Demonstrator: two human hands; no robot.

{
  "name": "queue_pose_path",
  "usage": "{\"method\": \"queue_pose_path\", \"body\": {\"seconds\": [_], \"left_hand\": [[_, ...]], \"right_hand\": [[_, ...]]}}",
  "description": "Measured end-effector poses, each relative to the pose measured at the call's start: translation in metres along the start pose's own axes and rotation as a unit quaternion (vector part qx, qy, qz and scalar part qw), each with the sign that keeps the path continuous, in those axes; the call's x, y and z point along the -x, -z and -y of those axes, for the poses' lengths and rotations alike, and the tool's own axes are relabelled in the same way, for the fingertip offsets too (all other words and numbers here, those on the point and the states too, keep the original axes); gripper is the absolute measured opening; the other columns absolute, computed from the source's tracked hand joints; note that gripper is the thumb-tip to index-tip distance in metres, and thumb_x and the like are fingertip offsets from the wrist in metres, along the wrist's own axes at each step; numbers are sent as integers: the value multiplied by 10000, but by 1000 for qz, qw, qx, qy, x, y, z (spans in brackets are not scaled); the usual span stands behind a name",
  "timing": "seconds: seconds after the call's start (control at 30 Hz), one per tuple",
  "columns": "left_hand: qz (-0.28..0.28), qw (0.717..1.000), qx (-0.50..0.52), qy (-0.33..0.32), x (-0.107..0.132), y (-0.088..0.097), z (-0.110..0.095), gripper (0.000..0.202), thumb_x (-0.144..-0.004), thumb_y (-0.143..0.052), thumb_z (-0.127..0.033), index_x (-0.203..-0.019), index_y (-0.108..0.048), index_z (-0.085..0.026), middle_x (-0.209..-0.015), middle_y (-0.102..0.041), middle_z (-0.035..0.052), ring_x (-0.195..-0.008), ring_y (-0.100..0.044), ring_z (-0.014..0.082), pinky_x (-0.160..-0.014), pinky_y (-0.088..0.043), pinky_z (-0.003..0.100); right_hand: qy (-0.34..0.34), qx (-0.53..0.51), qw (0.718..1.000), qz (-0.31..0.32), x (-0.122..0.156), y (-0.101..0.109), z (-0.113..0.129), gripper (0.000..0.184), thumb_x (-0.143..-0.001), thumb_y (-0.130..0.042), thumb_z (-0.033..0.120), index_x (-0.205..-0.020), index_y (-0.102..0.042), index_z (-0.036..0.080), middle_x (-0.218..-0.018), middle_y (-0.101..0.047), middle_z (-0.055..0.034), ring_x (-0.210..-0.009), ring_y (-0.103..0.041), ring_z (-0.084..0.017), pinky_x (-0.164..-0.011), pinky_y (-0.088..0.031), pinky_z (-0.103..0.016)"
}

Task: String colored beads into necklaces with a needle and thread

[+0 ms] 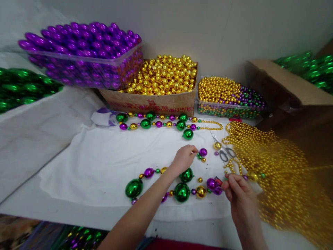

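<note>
My left hand (185,159) reaches over the white cloth, fingertips pinched at a tiny green bead (198,154). Beside them lie a purple bead (203,152) and a small gold bead (204,160). At the right, my right hand (238,192) has thumb and forefinger closed on the end of a bead string, by a small green bead (226,176). A partly strung necklace with large green beads (181,192) runs across the cloth, partly hidden by my left forearm. Purple beads (213,184) and a small red object (218,181) sit close to my right fingers.
Scissors (224,156) lie near a heap of gold bead chains (275,152). A looped necklace (145,124) rests farther back. Behind stand a tub of purple beads (78,60), a cardboard box (156,102) of gold beads, and a tub (229,107) of small mixed beads.
</note>
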State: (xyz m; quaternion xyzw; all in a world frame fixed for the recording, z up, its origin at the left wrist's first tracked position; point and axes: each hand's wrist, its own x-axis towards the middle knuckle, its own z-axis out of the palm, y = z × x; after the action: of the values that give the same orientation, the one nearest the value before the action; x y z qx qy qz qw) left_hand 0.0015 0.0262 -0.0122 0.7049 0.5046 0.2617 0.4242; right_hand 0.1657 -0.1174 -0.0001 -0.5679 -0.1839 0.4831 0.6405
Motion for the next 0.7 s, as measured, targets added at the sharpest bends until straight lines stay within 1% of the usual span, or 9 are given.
{"method": "queue_pose_path", "body": {"seconds": [0.07, 0.17, 0.3, 0.4, 0.47, 0.5, 0.53, 0.63, 0.7], "left_hand": [[13, 1000, -17, 0, -10, -7, 1, 158, -718, -573, -82, -782, -667, -193, -893, -635, 62, -924, -559, 230, -897, -380, 328], [26, 999, -8, 16, -19, -17, 1, 184, -644, -581, -13, -686, -618, -188, -839, -592, 52, -884, -552, 223, -893, -383, 328], [26, 998, 40, 38, -18, -14, 6, 179, -619, -615, -14, -641, -578, -188, -730, -548, 17, -813, -544, 199, -856, -413, 329], [22, 992, 105, 63, -7, 0, 13, 92, -720, -606, -127, -798, -612, -175, -723, -566, 9, -730, -563, 166, -753, -467, 309], [23, 978, 191, 81, 3, 10, 17, 160, -808, -554, -205, -950, -613, -161, -790, -605, 33, -708, -590, 144, -711, -488, 290], [25, 959, 265, 94, 9, 15, 19, 194, -827, -550, -224, -997, -611, -154, -832, -623, 51, -713, -603, 137, -711, -494, 280], [27, 929, 352, 109, 14, 19, 21, 209, -828, -569, -229, -1014, -618, -147, -866, -636, 67, -723, -613, 131, -718, -496, 271], [23, 813, 560, 157, 26, 24, 24, 198, -785, -657, -182, -975, -659, -126, -886, -665, 89, -729, -628, 124, -726, -498, 247], [15, 786, 594, 174, 29, 24, 25, 175, -791, -657, -157, -961, -670, -119, -866, -678, 89, -718, -635, 125, -716, -504, 243]], "right_hand": [[-11, -1, 1000, 3, 2, 1, -3, 266, -693, -757, 379, -788, -630, 165, -579, -596, 10, -436, -375, -68, -418, -278, -192], [-21, -1, 1000, 22, 3, 0, -5, 265, -701, -750, 388, -779, -633, 163, -578, -588, 9, -449, -370, -70, -417, -254, -186], [-21, 36, 998, 36, 3, 1, -5, 266, -733, -726, 407, -778, -636, 160, -575, -592, 6, -447, -358, -63, -418, -239, -183], [-11, 98, 994, 48, 4, 3, -6, 284, -755, -705, 430, -810, -653, 156, -572, -596, 4, -438, -343, -54, -415, -223, -178], [-17, 133, 989, 55, 4, 3, -8, 329, -743, -703, 460, -858, -675, 153, -566, -594, 2, -437, -347, -58, -411, -224, -180], [-22, 145, 988, 58, 4, 2, -9, 360, -731, -705, 475, -886, -686, 150, -561, -591, 1, -435, -350, -62, -409, -231, -184], [-26, 155, 986, 62, 4, 2, -10, 388, -721, -707, 486, -911, -694, 148, -554, -587, 1, -434, -354, -66, -409, -239, -188], [-28, 187, 979, 76, 6, 0, -10, 413, -718, -699, 493, -941, -711, 145, -545, -579, 0, -448, -371, -79, -419, -266, -200], [-26, 209, 974, 84, 8, -1, -8, 405, -721, -691, 494, -926, -721, 146, -545, -578, -5, -455, -374, -85, -421, -272, -204]]}}
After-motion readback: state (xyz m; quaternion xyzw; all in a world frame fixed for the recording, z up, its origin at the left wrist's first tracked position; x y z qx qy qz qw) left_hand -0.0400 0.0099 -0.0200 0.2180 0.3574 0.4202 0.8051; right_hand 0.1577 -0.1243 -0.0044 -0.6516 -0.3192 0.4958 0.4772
